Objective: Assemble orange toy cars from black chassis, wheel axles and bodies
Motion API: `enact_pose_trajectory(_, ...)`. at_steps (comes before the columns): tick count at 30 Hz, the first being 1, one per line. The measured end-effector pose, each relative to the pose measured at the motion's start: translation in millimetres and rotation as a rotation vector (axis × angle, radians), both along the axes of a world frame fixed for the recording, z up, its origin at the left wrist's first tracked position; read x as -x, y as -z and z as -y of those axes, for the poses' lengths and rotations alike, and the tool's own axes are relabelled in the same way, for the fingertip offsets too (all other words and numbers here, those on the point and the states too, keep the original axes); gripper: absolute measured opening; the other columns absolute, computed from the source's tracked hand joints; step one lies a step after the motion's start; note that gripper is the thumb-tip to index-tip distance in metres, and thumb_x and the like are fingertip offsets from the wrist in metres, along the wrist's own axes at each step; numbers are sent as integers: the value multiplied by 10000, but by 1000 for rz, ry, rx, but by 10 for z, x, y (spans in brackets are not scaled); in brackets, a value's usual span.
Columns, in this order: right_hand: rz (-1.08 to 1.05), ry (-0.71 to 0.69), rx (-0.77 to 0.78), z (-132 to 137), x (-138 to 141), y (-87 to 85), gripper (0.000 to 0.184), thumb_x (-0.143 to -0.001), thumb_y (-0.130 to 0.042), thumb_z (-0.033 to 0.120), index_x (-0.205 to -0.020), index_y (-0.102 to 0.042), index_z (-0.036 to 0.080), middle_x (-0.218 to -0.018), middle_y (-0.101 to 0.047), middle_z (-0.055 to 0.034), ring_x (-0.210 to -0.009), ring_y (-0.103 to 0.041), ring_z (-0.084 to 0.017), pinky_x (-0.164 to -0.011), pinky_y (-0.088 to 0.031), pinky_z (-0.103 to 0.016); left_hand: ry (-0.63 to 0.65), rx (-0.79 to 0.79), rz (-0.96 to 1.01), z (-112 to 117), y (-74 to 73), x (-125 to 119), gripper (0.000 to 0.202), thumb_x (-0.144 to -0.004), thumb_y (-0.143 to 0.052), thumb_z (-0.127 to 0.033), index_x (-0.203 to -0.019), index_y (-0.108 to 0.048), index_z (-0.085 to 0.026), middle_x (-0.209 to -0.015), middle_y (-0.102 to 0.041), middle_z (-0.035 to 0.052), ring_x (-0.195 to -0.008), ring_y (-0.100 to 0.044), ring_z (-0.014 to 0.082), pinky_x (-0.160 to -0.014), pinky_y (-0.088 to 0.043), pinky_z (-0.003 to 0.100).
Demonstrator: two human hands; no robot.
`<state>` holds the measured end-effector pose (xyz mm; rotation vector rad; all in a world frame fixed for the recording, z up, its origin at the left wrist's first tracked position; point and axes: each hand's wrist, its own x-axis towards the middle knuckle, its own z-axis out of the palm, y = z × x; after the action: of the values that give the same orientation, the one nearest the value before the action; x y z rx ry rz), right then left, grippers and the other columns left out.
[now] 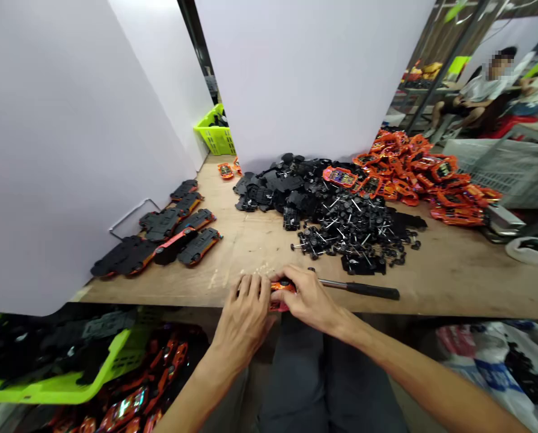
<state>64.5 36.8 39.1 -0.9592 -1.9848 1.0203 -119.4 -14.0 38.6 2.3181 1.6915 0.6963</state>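
In the head view, lower centre of frame, the left hand [244,319] and right hand [311,300] both grip an orange toy car body [281,288] at the near edge of the wooden workbench [453,282], just beside a black-handled tool [363,289] at right.

Left hand [246,313], right hand [311,300] together at centre, fingers curled in grip; forearms converging.

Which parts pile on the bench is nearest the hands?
The black wheel-and-axle pile, just beyond the hammer; chassis pile and orange shells lie farther back.
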Motion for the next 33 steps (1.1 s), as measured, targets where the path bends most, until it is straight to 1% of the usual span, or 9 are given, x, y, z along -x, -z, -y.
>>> enact_pose_trajectory(4,43,38,43,146,-435,-60,244,-977,-700,309,-1212,-691,244,-1160,-743,-65,-1032,-707,-226,-901,-570,-348,-49,266,338,295,212,-135,271,-722,-687,-231,-983,-614,-236,-910,-658,87,-854,-579,306,-832,-445,431)
enact_pose_trajectory(8,425,243,-310,60,-1081,122,289,-984,-686,386,-1232,-676,240,-1248,-665,-139,-1164,-603,-340,-997,-502,-527,-70,1014,1192,467,339,-368,185,-737,-640,-283,-894,-592,-198,-731,-507,-1,-663,-473,174,-667,-386,307)
enact_pose_trajectory(12,588,163,-372,11,-1348,341,152,-1048,-557,311,-1051,-679,219,-1082,-709,-129,-1011,-661,-315,-886,-530,-481,2,1619,1957,355,488,-606,254,-645,-650,-250,-855,-594,-119,-676,-375,-51,-596,-416,106,-649,-404,258)
enact_pose_trajectory(15,478,138,-264,63,-1335,289,211,-1072,-518,295,-1235,-637,235,-1037,-750,-90,-844,-724,-252,-752,-562,-373,-78,1646,2143,256,600,-666,311,-645,-643,-194,-929,-626,-67,-709,-462,-8,-659,-521,133,-720,-473,278)
enact_pose_trajectory(20,361,-104,-312,115,-1147,28,534,-1008,-489,94,-1491,-561,308,-1286,-753,-62,-1037,-760,-241,-863,-608,-363,-99,1651,2250,203,630,-635,353,-657,-620,-121,-998,-632,-31,-755,-507,23,-611,-508,103,-692,-471,255)
enact_pose_trajectory(24,217,18,-348,126,-1018,30,599,-964,-481,17,-1468,-603,316,-1309,-749,-45,-1105,-751,-210,-927,-619,-338,-102,1699,2262,181,603,-605,382,-658,-610,-113,-1032,-623,-35,-755,-492,21,-603,-504,103,-687,-470,258)
enact_pose_trajectory(27,299,-108,-370,151,-1021,111,641,-916,-471,-19,-1436,-641,313,-1286,-759,-37,-1087,-761,-195,-910,-630,-300,-86,1743,2282,171,611,-590,347,-660,-598,-106,-1000,-616,-41,-757,-486,24,-614,-508,105,-675,-463,252)
enact_pose_trajectory(29,312,-65,-362,187,-1063,140,631,-914,-484,-12,-1434,-646,306,-1259,-762,-49,-1049,-765,-194,-893,-632,-297,-66,1755,2306,170,620,-583,329,-669,-592,-106,-991,-616,-38,-760,-485,26,-620,-512,106,-678,-465,255)
enact_pose_trajectory(33,327,-46,-359,264,-1135,97,582,-944,-485,23,-1430,-656,293,-987,-783,-46,-813,-756,-163,-741,-627,-251,-58,1763,2325,169,622,-575,327,-679,-582,-107,-995,-619,-31,-767,-490,29,-618,-515,106,-683,-473,262)
